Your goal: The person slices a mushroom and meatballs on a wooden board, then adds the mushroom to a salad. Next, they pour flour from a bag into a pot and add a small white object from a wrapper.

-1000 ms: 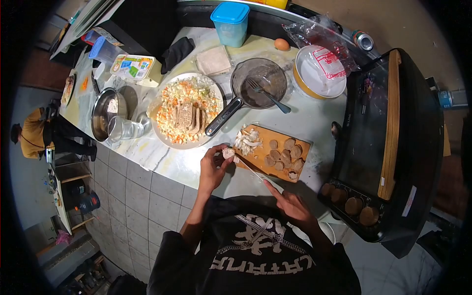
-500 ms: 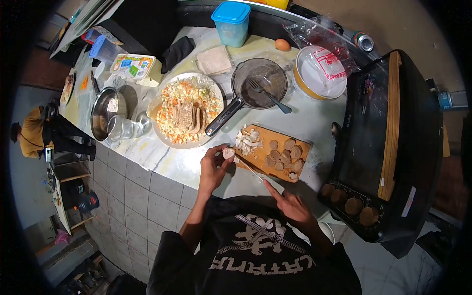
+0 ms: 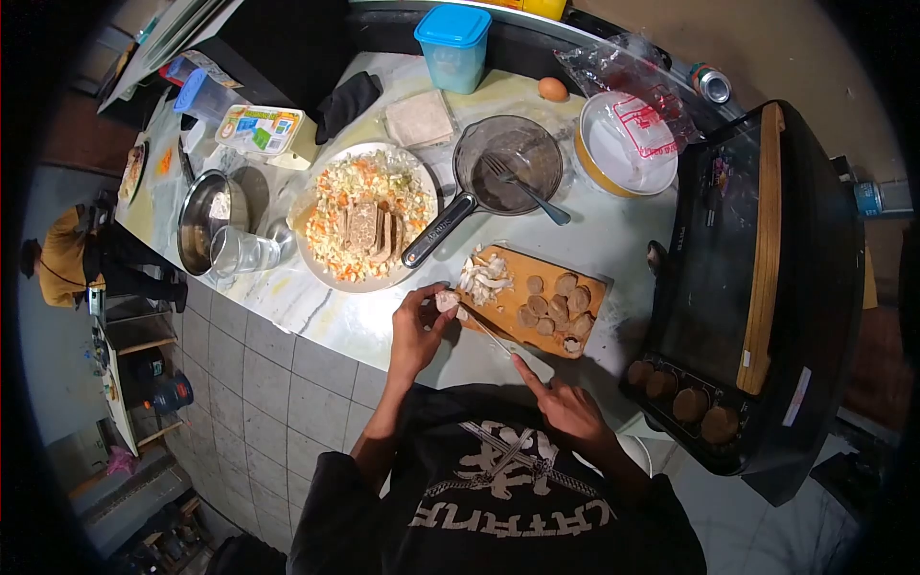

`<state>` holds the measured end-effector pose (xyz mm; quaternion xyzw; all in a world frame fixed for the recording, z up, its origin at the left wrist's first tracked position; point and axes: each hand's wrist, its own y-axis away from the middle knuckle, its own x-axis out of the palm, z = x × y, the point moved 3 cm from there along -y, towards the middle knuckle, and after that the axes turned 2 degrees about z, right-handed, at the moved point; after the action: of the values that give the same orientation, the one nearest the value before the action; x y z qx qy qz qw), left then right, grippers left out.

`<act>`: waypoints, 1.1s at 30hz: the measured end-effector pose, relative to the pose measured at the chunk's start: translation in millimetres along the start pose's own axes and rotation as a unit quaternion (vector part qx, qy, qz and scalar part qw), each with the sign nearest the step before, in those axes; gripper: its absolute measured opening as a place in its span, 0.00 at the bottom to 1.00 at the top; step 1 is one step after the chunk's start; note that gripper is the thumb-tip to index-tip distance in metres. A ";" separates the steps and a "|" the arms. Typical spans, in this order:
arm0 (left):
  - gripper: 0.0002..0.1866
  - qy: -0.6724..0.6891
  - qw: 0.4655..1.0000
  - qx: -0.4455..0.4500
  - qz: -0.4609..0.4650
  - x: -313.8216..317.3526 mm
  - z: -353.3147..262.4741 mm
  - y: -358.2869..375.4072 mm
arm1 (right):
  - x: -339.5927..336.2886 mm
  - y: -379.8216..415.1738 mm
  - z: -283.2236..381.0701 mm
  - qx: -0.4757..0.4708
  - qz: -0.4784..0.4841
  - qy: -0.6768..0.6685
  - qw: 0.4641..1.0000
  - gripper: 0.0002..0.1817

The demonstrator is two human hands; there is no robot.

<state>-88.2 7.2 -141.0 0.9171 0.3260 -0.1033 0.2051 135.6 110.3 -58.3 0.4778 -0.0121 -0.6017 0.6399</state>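
My left hand [image 3: 418,326] pinches a pale mushroom [image 3: 448,301] at the near left corner of the wooden cutting board [image 3: 513,309]. In my right hand [image 3: 565,402] is a knife [image 3: 493,335], its blade tip at the mushroom and my index finger stretched along it. The grip on the handle is mostly hidden by my hand. On the board lie white torn or sliced strips [image 3: 484,275] at the left and several round brown mushroom caps [image 3: 558,305] at the right; one shows a pale underside.
Left of the board stands a plate [image 3: 331,276] of chopped vegetables with brown slabs on top. Behind it are a dark pan [image 3: 506,163] holding a fork, a yellow-white bowl [image 3: 613,179] and an egg [image 3: 552,89]. A black appliance [image 3: 728,230] borders the right; a glass [image 3: 246,251] stands left.
The view has shifted very slightly. My hands, the mushroom and the knife stay in almost the same place.
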 end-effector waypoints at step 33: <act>0.18 -0.013 1.000 -0.010 0.004 -4.7 0.2 -3.5 | 3.7 -1.8 5.0 -0.022 0.002 0.107 0.994 0.43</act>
<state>-94.1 6.9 -140.8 0.9147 0.3210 -0.1114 0.2189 132.3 104.8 -58.8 0.5249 0.0688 -0.5463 0.6491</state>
